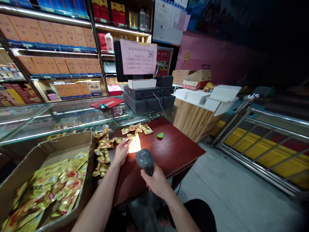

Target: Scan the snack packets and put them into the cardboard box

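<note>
In my right hand [156,180] is a dark grey barcode scanner [145,159], gripped by its handle. Its bright light falls on a gold snack packet [134,144] on the red-brown table [173,158]. The fingers of my left hand [122,151] pinch that packet's left edge. Several more gold packets [103,155] lie in a column left of my left hand, and others [138,128] sit in a row behind it. To the left, a cardboard box [89,161] holds a pile of gold packets [65,180].
A small green packet [160,135] lies right of the scanned one. Behind the table stand a glass counter [72,119], a mouse [103,106] on a red mat [116,102], and a cash register [149,100]. A metal railing [270,132] runs along the right.
</note>
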`<state>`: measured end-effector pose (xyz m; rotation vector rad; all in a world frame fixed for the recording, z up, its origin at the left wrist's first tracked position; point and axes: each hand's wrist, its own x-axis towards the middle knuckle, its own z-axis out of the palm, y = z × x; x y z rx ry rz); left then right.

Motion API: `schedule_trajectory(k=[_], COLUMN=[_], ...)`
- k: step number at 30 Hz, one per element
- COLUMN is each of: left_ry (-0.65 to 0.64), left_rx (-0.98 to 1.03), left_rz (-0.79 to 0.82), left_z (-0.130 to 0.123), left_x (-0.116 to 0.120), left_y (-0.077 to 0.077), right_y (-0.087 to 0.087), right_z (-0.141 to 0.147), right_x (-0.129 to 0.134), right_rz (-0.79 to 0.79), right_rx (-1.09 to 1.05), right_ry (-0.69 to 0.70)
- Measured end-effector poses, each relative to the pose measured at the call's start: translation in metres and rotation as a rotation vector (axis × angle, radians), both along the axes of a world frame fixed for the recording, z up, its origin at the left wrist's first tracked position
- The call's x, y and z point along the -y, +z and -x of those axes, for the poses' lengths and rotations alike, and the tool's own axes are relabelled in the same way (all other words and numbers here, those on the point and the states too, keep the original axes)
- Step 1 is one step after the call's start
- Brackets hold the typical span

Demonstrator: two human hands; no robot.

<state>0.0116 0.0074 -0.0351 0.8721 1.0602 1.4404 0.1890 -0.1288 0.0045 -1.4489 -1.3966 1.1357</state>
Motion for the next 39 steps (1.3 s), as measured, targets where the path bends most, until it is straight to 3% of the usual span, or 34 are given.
schedule_trajectory(k=[8,12,15,18,23,27,30,33,39], left_ry=[0.039,0.091,0.146,0.262,0.500,0.715,0.814,0.816,0.655], left_rx=[-0.002,-0.036,-0.074,-0.102,-0.270,-0.410,-0.453,-0.467,-0.535], left_rz=[0.016,-0.011,-0.078,-0.175,-0.367,-0.422,-0.431,-0.423,-0.363], left_z=[-0.001,-0.005,-0.001,0.020,0.090,0.155,0.186,0.192,0.139], left_x=[0.002,0.013,0.027,0.047,0.087,0.118,0.136,0.146,0.139], left_y=[0.004,0.019,0.046,0.083,0.141,0.167,0.173,0.170,0.153], right_y=[-0.001,-0.001,-0.001,0.001,0.004,0.007,0.010,0.013,0.011], right_z=[-0.005,-0.012,-0.013,-0.006,0.023,0.051,0.068,0.077,0.070], right_x=[0.002,0.002,-0.001,-0.006,-0.013,-0.012,-0.008,-0.005,-0.004], right_rz=[0.033,0.026,-0.011,0.012,-0.013,-0.015,0.011,-0.001,-0.012], right_rx=[-0.064,-0.071,-0.064,-0.069,-0.092,-0.091,-0.113,-0.143,-0.105], right_ry=[0.015,0.014,0.023,0.044,0.118,0.182,0.231,0.274,0.230])
